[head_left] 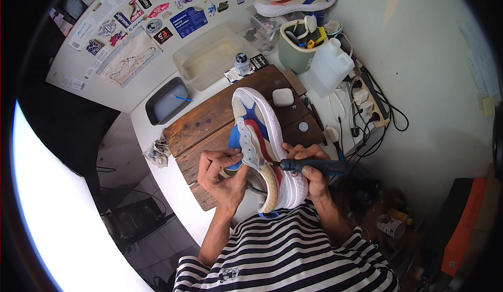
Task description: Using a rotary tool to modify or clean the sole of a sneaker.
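A sneaker (pixel 265 135) in white, blue, red and cream lies on its side over the wooden board (pixel 199 119), toe pointing away and heel near my striped shirt. It has no laces. My left hand (pixel 222 175) pinches its blue tongue and eyelet edge between thumb and fingers. My right hand (pixel 313 174) grips a dark blue-green rotary tool (pixel 314 166), a thick pen-like cylinder with a thin tip. That tip points left and meets the shoe's side near the collar, though exact contact is too small to tell. Some right fingers rest against the white sole.
Beyond the board stand a clear plastic tub (pixel 209 56), a grey tray (pixel 166 101) and a small bottle (pixel 242 64). At right are a green bin of tools (pixel 293 51), a white jug (pixel 330 67) and a power strip (pixel 374 95) with tangled cables. A crumpled cloth (pixel 157 152) lies left.
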`<state>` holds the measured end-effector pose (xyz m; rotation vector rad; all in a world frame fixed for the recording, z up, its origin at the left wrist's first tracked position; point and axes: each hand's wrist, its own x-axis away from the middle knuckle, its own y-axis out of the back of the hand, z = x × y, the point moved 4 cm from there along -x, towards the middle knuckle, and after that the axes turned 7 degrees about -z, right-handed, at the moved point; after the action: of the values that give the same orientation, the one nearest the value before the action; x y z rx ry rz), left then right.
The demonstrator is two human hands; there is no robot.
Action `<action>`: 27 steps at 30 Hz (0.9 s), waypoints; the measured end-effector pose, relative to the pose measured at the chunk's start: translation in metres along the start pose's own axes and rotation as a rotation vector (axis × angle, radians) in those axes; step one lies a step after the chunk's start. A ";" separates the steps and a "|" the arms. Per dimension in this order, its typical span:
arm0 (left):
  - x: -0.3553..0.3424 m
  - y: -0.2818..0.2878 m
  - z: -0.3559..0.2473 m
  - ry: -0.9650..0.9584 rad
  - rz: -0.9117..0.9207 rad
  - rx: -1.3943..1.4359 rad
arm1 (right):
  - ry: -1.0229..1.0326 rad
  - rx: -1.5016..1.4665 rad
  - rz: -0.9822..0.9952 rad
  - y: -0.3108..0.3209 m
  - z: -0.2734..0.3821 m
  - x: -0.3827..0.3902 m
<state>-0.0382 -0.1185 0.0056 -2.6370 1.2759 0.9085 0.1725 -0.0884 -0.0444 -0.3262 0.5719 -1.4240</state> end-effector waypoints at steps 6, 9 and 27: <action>0.000 0.000 0.002 0.010 -0.010 0.023 | 0.002 0.026 0.033 0.000 0.001 0.000; 0.001 0.000 0.002 0.011 -0.011 0.023 | 0.012 -0.012 0.018 0.001 0.000 0.000; 0.001 0.000 0.000 -0.016 0.009 0.021 | -0.084 0.207 -0.060 -0.004 0.010 -0.007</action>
<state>-0.0375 -0.1192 0.0051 -2.6044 1.2881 0.9111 0.1741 -0.0830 -0.0328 -0.2383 0.3447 -1.5053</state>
